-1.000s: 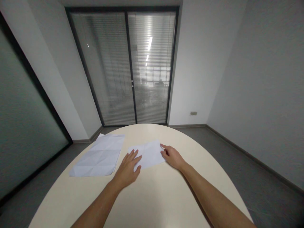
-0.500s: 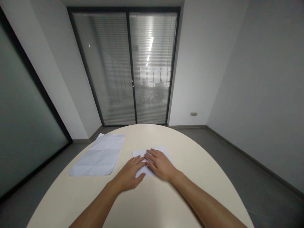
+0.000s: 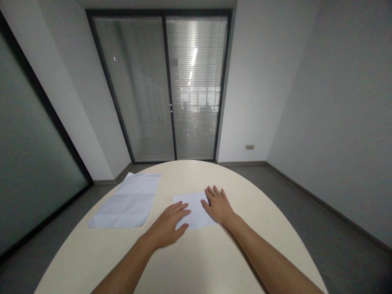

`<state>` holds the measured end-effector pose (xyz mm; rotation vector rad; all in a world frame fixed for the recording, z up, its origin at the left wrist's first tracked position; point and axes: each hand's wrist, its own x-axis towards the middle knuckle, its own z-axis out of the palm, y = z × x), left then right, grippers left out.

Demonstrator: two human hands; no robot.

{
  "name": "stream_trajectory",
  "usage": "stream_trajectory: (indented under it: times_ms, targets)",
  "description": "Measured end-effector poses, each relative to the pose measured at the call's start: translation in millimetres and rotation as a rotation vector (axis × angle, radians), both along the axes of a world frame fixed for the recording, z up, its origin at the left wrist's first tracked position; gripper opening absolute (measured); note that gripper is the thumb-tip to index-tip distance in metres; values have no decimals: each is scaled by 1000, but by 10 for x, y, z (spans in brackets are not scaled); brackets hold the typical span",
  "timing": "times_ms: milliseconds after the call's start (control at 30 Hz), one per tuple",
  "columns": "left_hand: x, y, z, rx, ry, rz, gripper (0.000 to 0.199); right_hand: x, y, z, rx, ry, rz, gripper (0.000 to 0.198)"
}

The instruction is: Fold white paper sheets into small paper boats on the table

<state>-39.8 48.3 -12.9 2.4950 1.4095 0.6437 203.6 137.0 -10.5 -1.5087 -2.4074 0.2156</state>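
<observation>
A small white sheet of paper lies flat on the round table, between and partly under my hands. My left hand rests on its left side, palm down, fingers stretched out and the thumb apart. Over the sheet's right edge lies my right hand, also palm down with fingers spread. Neither hand grips anything. The palms and the parts of the paper beneath them are hidden.
On the left of the cream round table lies a stack of larger creased paper sheets, reaching near the table's edge. Beyond stands a glass partition with blinds; a low wall socket sits to its right.
My right hand has slid to the right, away from my left hand, to the paper's right edge. More of the sheet's middle shows now. My left hand has hardly moved.
</observation>
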Motion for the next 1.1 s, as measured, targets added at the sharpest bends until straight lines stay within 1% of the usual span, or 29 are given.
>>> stream_trajectory:
  times_ms: [33,100,167,267,367,500,567,700,800,867,933,1000,1033,1100]
  targets:
    - [0,2,-2,2,-1,-2,45,-22,-38,23,51,10,19,58]
    - [1,6,-8,9,-1,-10,45,-87,-143,62,114,50,142,53]
    - [0,11,-19,28,-6,-17,45,-171,-260,73,58,92,277,55]
    - [-7,21,-44,69,-26,-19,44,-264,-361,38,-79,92,372,62]
    - [-12,27,-61,81,-35,5,42,-236,-304,-8,-137,49,349,66]
    - [-3,27,-69,79,-6,85,43,-63,-116,-27,-162,21,216,73]
    - [0,34,-91,74,20,146,46,4,-61,-26,-163,22,180,76]
    - [-7,68,-169,37,41,300,55,22,-68,-9,-155,-1,151,76]
    - [-19,81,-175,59,30,354,57,-1,-96,12,-154,-3,149,75]
    - [-25,71,-133,89,17,304,57,-4,-101,26,-157,-4,152,75]
    - [-26,47,-73,78,33,168,59,5,-98,36,-155,-6,156,75]
    - [-22,24,-23,14,95,44,62,19,-96,44,-153,-4,171,74]
    - [-18,17,-8,-24,128,22,61,27,-95,46,-153,-1,182,73]
    - [-12,14,-2,-77,172,55,58,42,-90,47,-154,10,206,70]
